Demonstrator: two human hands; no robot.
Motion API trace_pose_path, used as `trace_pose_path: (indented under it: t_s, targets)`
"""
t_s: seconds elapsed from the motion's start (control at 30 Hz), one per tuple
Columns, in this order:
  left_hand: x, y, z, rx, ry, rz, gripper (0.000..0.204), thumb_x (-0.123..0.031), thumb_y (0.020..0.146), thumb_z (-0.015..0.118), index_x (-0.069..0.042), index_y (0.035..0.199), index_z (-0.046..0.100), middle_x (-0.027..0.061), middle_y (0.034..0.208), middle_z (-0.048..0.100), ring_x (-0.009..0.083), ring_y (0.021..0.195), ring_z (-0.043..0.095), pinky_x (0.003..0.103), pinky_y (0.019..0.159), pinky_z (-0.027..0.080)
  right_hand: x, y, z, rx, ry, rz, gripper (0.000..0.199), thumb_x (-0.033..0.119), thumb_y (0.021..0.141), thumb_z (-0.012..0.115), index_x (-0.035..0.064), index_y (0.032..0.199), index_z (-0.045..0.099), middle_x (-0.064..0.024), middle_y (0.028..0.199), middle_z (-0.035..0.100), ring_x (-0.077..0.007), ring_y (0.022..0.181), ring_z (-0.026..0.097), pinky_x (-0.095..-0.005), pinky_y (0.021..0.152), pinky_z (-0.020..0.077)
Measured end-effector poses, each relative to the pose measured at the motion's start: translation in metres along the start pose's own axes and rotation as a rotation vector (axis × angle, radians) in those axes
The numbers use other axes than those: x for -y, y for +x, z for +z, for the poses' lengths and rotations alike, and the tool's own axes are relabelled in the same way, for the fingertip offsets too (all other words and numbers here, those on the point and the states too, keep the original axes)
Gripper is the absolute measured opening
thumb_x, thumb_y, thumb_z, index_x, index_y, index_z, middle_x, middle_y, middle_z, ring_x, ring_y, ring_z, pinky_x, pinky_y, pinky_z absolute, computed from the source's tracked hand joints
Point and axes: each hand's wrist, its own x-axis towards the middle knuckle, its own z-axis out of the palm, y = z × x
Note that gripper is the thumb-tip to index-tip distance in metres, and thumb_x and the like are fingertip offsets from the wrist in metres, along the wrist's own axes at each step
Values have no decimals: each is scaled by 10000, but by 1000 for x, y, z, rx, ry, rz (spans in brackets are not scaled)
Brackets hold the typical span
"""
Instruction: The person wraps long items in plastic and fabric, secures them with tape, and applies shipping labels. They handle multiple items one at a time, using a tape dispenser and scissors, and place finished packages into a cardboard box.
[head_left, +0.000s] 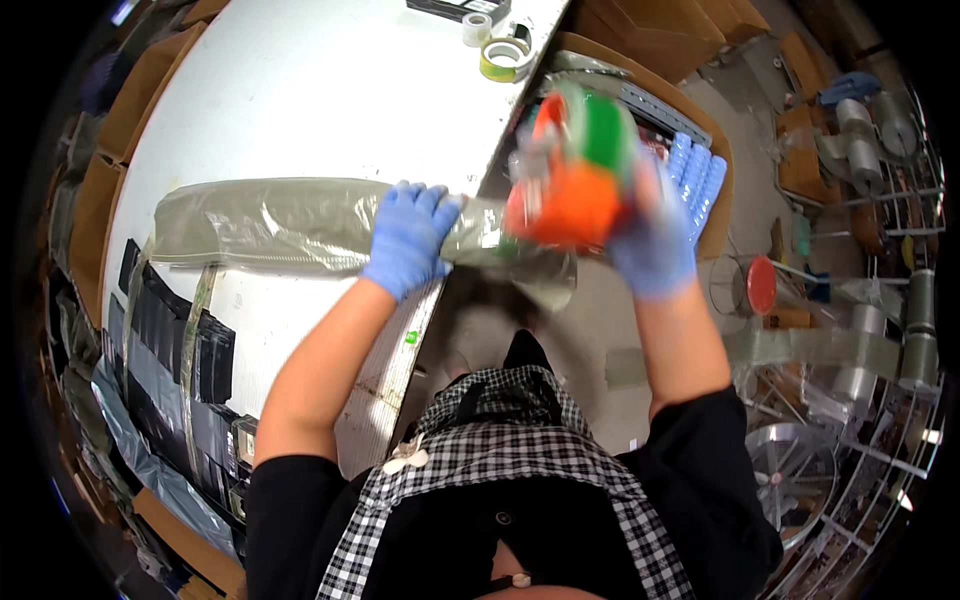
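Where your left hand (410, 235) lay: palm down on the long parcel (270, 220), close to the table edge; its blue-gloved fingers were stretched out and only slightly spread, bearing on the wrap without closing round anything
Right hand (655, 240): blue-gloved as well, blurred, and closed round the tape dispenser (582, 205); the exact set of your fingers could not be told
Tape dispenser: orange and green, smeared by motion; it stood over the parcel's right end, though you could not tell whether the two touched
Long parcel: wrapped in shiny olive-grey plastic, lying crosswise in front of you on the white table (270, 120); its right end jutted past the edge, with loose film hanging there
Tape rolls: a yellow-green roll (497, 72) and a smaller whitish roll (477, 28) sat side by side toward the far end of the table
Left of you: flat black boxes (215, 360), with pale straps running across them; grey plastic film (160, 470) lay beside them
Right of you: a cardboard carton (716, 205) held light-blue ridged cylinders (702, 185); farther right stood a metal rack (885, 455)
Apron (520, 450): black-and-white checked, over your black sleeves
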Motion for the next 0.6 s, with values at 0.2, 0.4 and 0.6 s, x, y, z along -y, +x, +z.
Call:
trace_pose_path:
  t_s: [0.2,0.4,0.6]
  targets:
    - [-7,5,4,14,-19,0,896,-294,430,880,-168,1254,551,77,1215,581,277,1110,543,439,1017,399,-197,54,-179,-480,299,673,841,681,950,246,-47,1306,472,-209,1290,568,-388,1180,550,-508,1060,400]
    - [10,51,-20,473,5,-123,950,-428,498,875,-183,1341,511,82,1211,589,269,1129,552,372,1000,421,-224,-185,-56,-71,175,657,436,302,971,522,90,1345,451,-117,1169,607,-256,1050,617,-395,923,486]
    - [-1,21,-10,206,-16,-80,898,-372,482,882,-177,1288,537,71,1201,584,268,1138,539,429,1036,379,-15,-11,-41,-61,75,198,474,358,908,582,-25,1182,534,-175,1116,646,-261,984,650,-394,868,533]
